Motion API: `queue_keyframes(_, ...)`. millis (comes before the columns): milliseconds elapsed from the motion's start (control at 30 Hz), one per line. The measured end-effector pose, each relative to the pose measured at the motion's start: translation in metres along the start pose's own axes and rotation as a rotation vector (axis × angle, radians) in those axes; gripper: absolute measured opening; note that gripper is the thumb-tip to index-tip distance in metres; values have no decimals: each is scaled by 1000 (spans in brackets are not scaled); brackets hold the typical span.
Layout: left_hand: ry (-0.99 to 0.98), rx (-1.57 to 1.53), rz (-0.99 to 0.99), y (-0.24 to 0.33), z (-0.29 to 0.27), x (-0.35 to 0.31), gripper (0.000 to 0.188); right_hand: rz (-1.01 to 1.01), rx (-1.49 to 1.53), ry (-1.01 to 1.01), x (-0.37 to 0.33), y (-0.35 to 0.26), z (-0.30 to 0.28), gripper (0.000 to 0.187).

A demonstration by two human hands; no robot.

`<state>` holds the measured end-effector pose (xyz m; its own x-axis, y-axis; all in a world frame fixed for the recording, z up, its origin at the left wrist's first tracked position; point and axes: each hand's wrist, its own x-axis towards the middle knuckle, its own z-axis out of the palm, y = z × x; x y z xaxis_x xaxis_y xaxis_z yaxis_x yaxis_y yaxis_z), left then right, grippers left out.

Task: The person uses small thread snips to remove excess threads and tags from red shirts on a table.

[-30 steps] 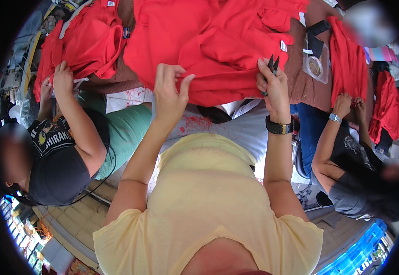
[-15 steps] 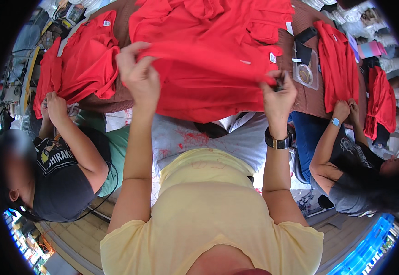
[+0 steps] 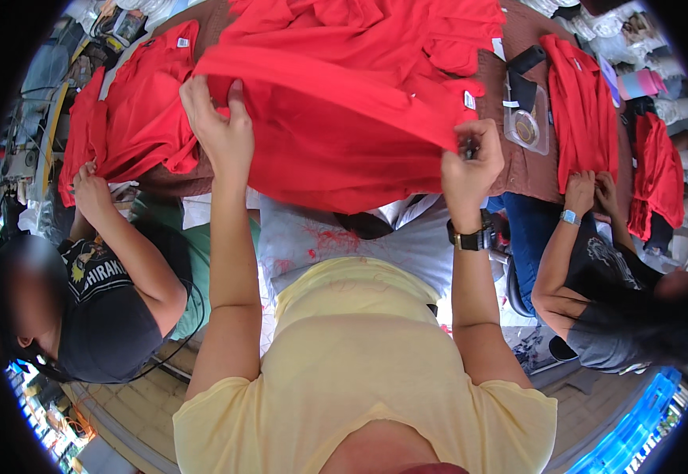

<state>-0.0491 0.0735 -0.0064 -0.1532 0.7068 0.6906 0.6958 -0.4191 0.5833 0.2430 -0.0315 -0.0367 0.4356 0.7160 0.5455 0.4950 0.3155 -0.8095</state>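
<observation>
A red garment (image 3: 320, 150) hangs stretched between my two hands over the near edge of the table. Its upper edge runs slantwise, higher at the left. My left hand (image 3: 221, 126) pinches the left end of that edge, fingertips partly behind the cloth. At the other end, my right hand (image 3: 474, 162) grips the cloth near its corner. Something small and dark shows within the right hand's curled fingers; I cannot make out its kind. More red clothing (image 3: 367, 35) lies heaped just beyond on the table.
The table has a brown quilted cover (image 3: 529, 170). A clear plastic box (image 3: 527, 126) sits right of my right hand, beside a dark object (image 3: 527, 59). Co-workers at both sides handle a red garment (image 3: 150, 103) at left and another red garment (image 3: 584, 110) at right.
Both hands have shifted left and the garment's edge now slants more, its left end raised. The left co-worker's hand has moved slightly along its garment.
</observation>
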Motion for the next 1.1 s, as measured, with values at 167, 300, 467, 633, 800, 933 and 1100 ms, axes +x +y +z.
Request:
queue_keyframes(167,-89,11,148,-9,-2,24,45,141,101,55,14,11,-6,22)
queue_keyframes(300,-194,-103,207,-10,-5,39,58,274,21,-323,25,10,-13,22)
queue_keyframes(467,-217,22,131,17,-13,46,63,433,205,-353,32,5,-11,11)
queue_keyframes(633,-176,113,249,1,-17,58,71,492,515,-132,34,0,-24,7)
queue_keyframes(800,-127,230,299,-10,-19,53,79,365,498,128,33,-4,-29,7)
queue_keyframes(933,-110,55,190,-18,-12,45,82,-13,64,-14,42,19,-27,33)
queue_keyframes(1100,-279,-402,50,31,2,35,63,81,4,-373,38,-65,29,62)
